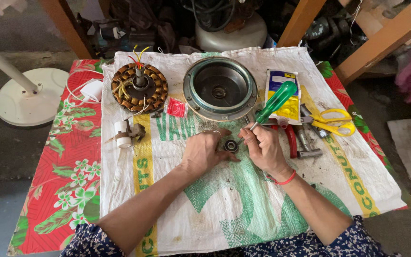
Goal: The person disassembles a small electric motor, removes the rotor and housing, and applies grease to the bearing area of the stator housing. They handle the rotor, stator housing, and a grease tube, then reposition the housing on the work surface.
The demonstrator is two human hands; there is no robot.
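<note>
A bearing [231, 145] is being pinned on the sack [224, 209] by the left hand [204, 151]; a green screwdriver [273, 104] is being gripped by the right hand [264, 148], tip at the bearing.

Yellow-blue sachet [284, 96], small red packet [176, 107]

- Soft, even daylight falls on the white sack [243, 204] spread over the worktop; colours read bright and clear.
- Shadows are faint and short, close under the hands and tools.
- The far area under the wooden frame [381, 43] is dim, its clutter hard to make out.
- A mild sheen lies on the metal housing [220, 88].
- Wide-angle bending shows at the edges; the centre is sharp.
</note>
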